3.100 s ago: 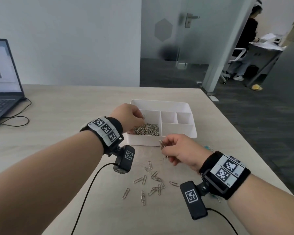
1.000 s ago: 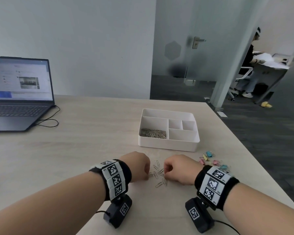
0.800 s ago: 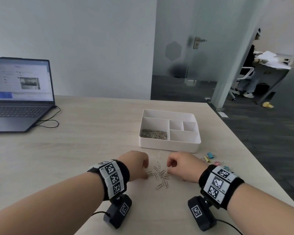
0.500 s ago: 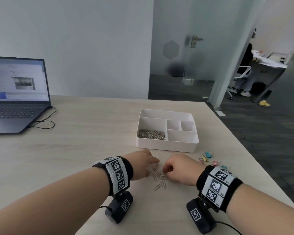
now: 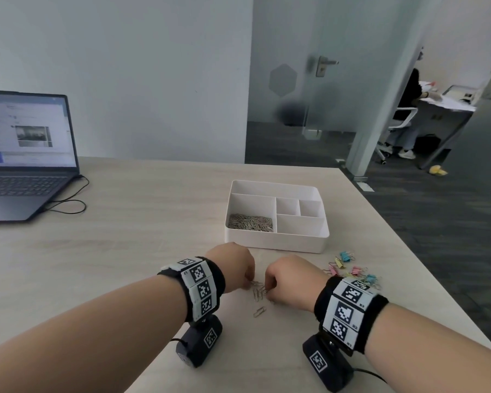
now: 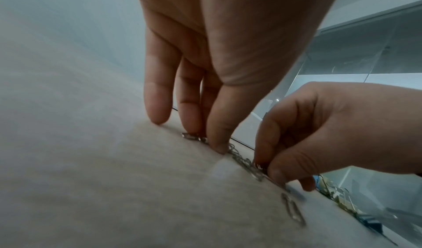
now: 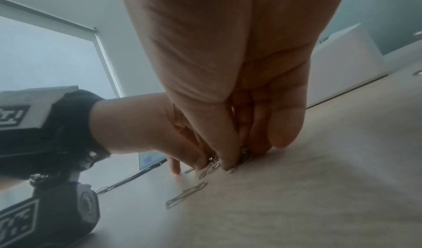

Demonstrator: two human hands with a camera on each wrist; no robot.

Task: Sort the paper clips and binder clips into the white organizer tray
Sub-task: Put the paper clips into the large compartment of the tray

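Both hands are down on a small pile of loose silver paper clips on the table in front of the white organizer tray. My left hand has its fingertips on the table, and its thumb and fingers close on paper clips. My right hand is curled, and its thumb and fingertips pinch paper clips. One clip lies alone nearer to me. The tray's large left compartment holds a heap of paper clips. Pastel binder clips lie to the right of my right hand.
An open laptop with its cable sits at the far left of the wooden table. The table's right edge runs close to the binder clips. A person sits at a desk beyond the glass partition.
Three seconds ago both hands were up at the tray with clips. They have come back to the loose pile and drawn together over it, gathering the clips between the fingertips.
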